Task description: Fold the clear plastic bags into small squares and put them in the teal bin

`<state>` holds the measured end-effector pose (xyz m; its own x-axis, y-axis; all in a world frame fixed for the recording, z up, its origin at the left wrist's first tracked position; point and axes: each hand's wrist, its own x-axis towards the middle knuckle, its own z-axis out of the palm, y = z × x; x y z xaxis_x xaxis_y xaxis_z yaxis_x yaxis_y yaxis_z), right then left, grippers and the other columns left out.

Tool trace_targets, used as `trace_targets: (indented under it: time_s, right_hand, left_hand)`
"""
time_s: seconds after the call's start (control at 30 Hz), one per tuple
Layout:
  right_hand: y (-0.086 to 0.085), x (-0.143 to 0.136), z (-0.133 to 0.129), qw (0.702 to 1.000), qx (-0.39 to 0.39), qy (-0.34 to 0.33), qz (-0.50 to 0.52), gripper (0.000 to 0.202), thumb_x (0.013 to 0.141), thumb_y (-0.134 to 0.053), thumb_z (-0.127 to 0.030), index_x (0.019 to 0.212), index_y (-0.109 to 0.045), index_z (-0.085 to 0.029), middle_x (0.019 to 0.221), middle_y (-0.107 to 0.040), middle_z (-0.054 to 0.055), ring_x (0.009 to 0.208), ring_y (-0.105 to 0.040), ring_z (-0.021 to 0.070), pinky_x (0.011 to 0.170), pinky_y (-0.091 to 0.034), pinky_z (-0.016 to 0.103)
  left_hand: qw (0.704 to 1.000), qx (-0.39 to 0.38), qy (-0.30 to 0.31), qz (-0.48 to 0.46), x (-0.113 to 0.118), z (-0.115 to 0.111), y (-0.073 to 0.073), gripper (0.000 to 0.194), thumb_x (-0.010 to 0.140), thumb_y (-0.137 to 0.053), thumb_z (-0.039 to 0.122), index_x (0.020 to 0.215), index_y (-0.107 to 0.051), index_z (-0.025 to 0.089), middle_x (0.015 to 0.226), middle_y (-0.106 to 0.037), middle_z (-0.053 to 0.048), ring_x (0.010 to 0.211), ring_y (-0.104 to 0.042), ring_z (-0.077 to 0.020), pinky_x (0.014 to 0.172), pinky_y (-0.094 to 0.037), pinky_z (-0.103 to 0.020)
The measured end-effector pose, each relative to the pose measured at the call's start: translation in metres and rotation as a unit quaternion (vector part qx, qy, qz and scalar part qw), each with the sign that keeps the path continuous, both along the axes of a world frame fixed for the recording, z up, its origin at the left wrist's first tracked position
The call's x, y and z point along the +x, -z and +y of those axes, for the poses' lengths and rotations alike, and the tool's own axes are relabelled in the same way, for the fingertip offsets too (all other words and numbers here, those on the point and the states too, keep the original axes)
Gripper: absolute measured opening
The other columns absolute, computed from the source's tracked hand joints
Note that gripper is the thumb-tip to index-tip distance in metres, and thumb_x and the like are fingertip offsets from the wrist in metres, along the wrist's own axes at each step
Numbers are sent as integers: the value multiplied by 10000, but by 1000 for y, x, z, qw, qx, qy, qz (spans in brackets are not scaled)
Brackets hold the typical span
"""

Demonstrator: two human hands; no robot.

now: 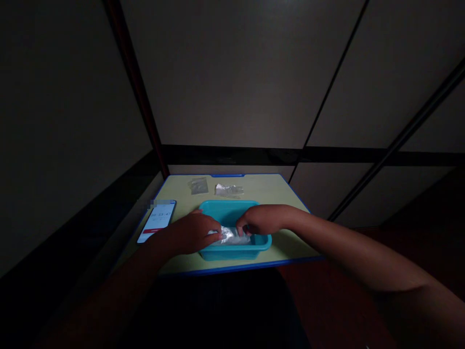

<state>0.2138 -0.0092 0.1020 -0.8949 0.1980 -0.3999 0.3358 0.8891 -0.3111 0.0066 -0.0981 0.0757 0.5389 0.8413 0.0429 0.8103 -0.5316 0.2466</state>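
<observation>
A turquoise plastic basin (232,254) stands near the front edge of the small table. Inside its front half is a clear plastic bag (231,236), shiny and crinkled. My left hand (198,232) reaches over the basin's left side, thumb and fingers closed on the bag's left part. From the right, my right hand (259,220) bends down into the basin, its curled fingers at the bag's right part. Whether the bag contains anything is too dim to tell.
The pale table (279,247) has a blue rim. A lit phone (157,222) showing a timer lies at the left. Toward the back lie two groups of clear plastic bags, one left (199,185) and one near the middle (228,190). Cabinet panels (232,72) rise behind.
</observation>
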Motion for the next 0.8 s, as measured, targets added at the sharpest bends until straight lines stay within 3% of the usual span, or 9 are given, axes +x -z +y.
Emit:
trace_targets:
  time_s: [0.2, 0.37, 0.53, 0.63, 0.73, 0.8]
  right_hand:
    - [-4, 10, 11, 996, -1, 27, 80, 270, 763, -500, -67, 985, -618, -165, 821, -643, 18, 686, -539, 107, 608, -356, 206]
    - [-7, 17, 13, 987, 47, 49, 144, 198, 799, -523, -160, 975, -612, -165, 872, -643, 42, 742, -548, 130, 645, -364, 228]
    - [-12, 21, 13, 980, 96, 77, 157, 174, 813, -519, -202, 957, -608, -164, 884, -642, 55, 739, -545, 140, 636, -356, 235]
    - [-12, 27, 14, 968, 142, 125, 163, 195, 826, -513, -281, 957, -607, -171, 844, -644, 58, 690, -539, 143, 594, -338, 239]
    - [-6, 37, 17, 936, 194, 243, 167, 276, 825, -509, -366, 995, -593, -165, 771, -648, 65, 643, -537, 154, 552, -319, 249]
    - [2, 46, 19, 913, 188, 315, 176, 360, 817, -520, -387, 1080, -560, -146, 752, -653, 75, 634, -548, 161, 547, -327, 255]
  left_hand:
    - [999, 34, 15, -9, 0, 5, 0, 265, 888, -416, 353, 968, -632, 222, 933, -671, -18, 866, -585, -173, 845, -352, -312]
    - [996, 91, 8, -15, 2, 14, 2, 303, 891, -401, 385, 964, -638, 210, 940, -655, -37, 894, -567, -185, 833, -370, -318]
    - [996, 88, 2, -22, 4, 19, 4, 316, 902, -374, 369, 925, -650, 217, 910, -663, -25, 874, -572, -180, 841, -364, -328]
    - [992, 99, -52, -53, 3, 19, -2, 344, 895, -359, 380, 866, -651, 200, 869, -654, -29, 810, -572, -174, 777, -391, -298]
    - [974, 134, -164, -85, -3, 16, -5, 364, 880, -337, 410, 820, -623, 194, 818, -625, -32, 768, -560, -180, 691, -405, -279]
    - [952, 156, -243, -104, -11, 12, 0, 356, 864, -334, 425, 816, -599, 194, 811, -608, -35, 757, -555, -187, 667, -405, -281]
